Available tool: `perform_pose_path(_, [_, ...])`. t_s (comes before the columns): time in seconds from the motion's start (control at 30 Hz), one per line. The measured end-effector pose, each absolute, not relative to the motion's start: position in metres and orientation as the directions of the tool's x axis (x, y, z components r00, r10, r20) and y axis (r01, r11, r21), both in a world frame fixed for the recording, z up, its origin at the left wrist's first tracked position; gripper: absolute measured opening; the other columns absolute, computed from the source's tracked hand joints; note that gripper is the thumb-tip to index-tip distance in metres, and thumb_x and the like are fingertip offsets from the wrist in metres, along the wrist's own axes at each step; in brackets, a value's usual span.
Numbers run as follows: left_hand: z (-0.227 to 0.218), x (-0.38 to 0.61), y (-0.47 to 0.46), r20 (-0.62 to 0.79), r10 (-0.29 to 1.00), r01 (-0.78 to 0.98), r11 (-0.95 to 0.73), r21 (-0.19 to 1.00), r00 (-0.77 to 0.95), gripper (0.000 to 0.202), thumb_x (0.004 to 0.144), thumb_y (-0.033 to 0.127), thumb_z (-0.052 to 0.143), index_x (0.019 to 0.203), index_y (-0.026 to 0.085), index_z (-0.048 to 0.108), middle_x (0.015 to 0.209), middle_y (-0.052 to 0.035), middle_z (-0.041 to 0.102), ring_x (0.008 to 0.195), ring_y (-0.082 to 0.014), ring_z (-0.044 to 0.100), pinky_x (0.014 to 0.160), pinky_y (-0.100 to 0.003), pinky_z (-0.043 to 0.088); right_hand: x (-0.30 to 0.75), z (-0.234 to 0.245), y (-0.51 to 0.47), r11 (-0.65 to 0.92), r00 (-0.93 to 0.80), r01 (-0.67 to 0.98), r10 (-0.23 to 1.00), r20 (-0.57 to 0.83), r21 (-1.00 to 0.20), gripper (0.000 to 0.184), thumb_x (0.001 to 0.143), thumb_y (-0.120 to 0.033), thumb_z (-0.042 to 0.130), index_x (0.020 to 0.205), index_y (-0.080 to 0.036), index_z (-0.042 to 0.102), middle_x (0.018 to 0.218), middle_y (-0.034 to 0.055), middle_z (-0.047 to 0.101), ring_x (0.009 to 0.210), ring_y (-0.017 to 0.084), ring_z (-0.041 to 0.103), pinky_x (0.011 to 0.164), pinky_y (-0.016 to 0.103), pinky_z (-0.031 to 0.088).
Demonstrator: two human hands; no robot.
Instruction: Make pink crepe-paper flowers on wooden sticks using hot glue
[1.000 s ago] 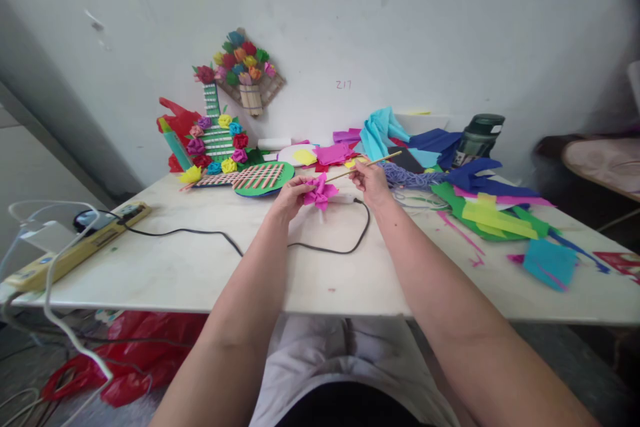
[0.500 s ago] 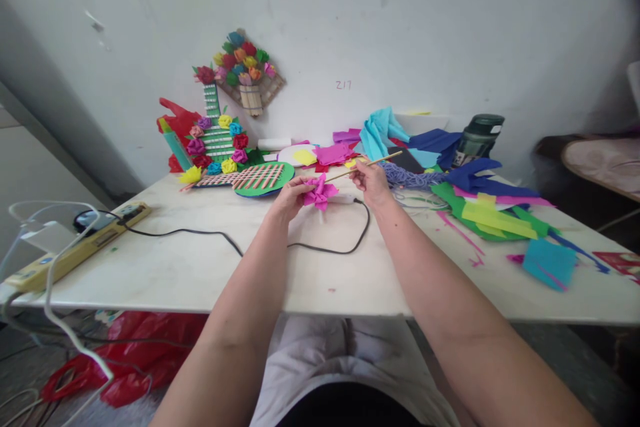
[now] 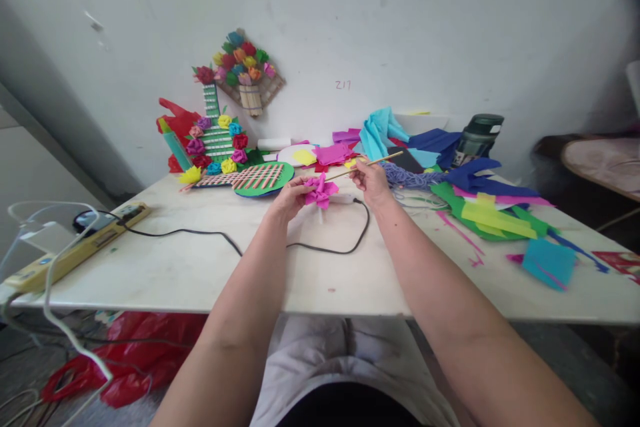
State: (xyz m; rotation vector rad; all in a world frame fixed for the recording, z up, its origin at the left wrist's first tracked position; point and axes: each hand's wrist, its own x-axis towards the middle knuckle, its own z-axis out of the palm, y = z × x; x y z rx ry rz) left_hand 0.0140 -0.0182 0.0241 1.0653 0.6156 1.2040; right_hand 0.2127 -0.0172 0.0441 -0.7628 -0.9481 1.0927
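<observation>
My left hand pinches a magenta paper flower by its left edge, above the table. My right hand is closed around a thin wooden stick. The stick slants down to the left, and its lower end meets the flower's upper petals; whether it goes in between them I cannot tell. Just behind and below the flower lies a white glue gun, partly hidden, with a black cord running from it across the table.
At the back left stand a flower-decorated stick model and a green oval with crossed sticks. Crepe paper, purple cord, a dark bottle and paper scraps lie to the right. A power strip sits at the left edge.
The magenta flower has turned slightly in my left fingers. Both hands stay in nearly the same place, with the stick still at the flower.
</observation>
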Motion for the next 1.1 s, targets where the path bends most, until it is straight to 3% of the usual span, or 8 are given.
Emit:
perform_pose_path(0.33, [0.0192,0.0117,-0.0134,0.156,0.943,-0.410,-0.023,0.912,0.293,0.022,0.057,0.005,0.069,0.078,0.011,0.065,0.071,-0.0042,0.065,0.062,-0.0126,0.061,0.060,-0.024,0.050,0.2158,0.0403,-0.0130,0.284,0.147,-0.404,0.959,0.245,-0.870,0.020,0.075,-0.027,0.057,0.060,-0.014,0.056,0.044,0.0004,0.057,0.032,0.003,0.038,0.031,0.015,0.015])
perform_pose_path(0.57, [0.0207,0.0124,-0.0146,0.158,0.945,-0.416,-0.026,0.909,0.285,0.023,0.056,0.006,0.070,0.078,0.011,0.066,0.070,-0.0037,0.065,0.062,-0.0123,0.062,0.058,-0.022,0.050,0.2152,0.0414,-0.0146,0.281,0.156,-0.387,0.959,0.238,-0.878,0.021,0.072,-0.033,0.061,0.063,-0.016,0.052,0.044,-0.0013,0.056,0.033,0.004,0.039,0.031,0.016,0.016])
perform_pose_path(1.1, [0.0233,0.0147,-0.0171,0.128,0.954,-0.407,-0.007,0.913,0.271,0.023,0.054,0.004,0.069,0.075,0.012,0.064,0.070,-0.0027,0.065,0.061,-0.0123,0.062,0.058,-0.023,0.050,0.2138,0.0400,-0.0141,0.213,0.129,-0.410,0.976,0.175,-0.887,0.013,0.070,-0.024,0.056,0.062,-0.015,0.053,0.045,-0.0001,0.057,0.034,0.005,0.037,0.032,0.017,0.015])
